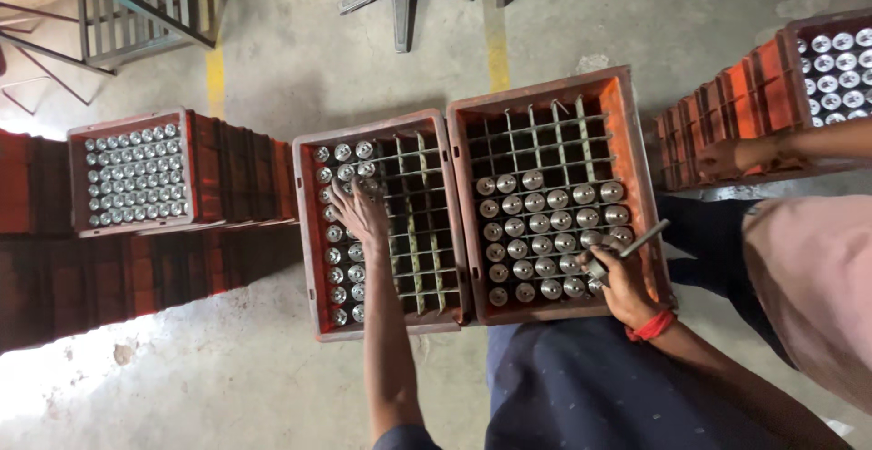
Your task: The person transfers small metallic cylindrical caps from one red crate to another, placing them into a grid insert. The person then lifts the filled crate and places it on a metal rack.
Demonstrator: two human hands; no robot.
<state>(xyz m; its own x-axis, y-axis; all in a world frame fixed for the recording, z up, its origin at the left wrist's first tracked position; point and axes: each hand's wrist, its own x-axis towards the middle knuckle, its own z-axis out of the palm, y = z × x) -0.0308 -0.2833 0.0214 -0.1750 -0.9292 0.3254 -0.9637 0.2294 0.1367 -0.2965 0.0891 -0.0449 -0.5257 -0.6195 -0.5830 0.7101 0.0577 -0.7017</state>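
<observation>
- My left hand [361, 212] lies palm down, fingers spread, on the shiny metal cylinders [339, 232] in the left crate [307, 232]. It rests on their tops rather than closing around any one that I can see.
- My right hand [620, 282] is closed around a metal rod [643, 238] that sticks up and to the right, at the near right corner of the right crate [636, 141]. It seems to hold a cylinder too, though I cannot tell for certain.
- Both crates have a grid of dividers with one cylinder standing in each cell.
- In the left crate I count filled cells only along the left columns and the far left corner. By my judgement roughly a third is filled, and the middle and right cells stand bare.
- The right crate holds cylinders [545, 232] in its near rows, a bit over half. Its far rows show bare grid.
- A full crate [132, 173] sits on a stack well off to the left, and another full crate [840, 64] sits at the far right.
- Another person's hand [727, 155] rests on the orange stack [718, 118] just beside the right crate.
- The grey concrete floor [300, 50] runs beneath everything.
</observation>
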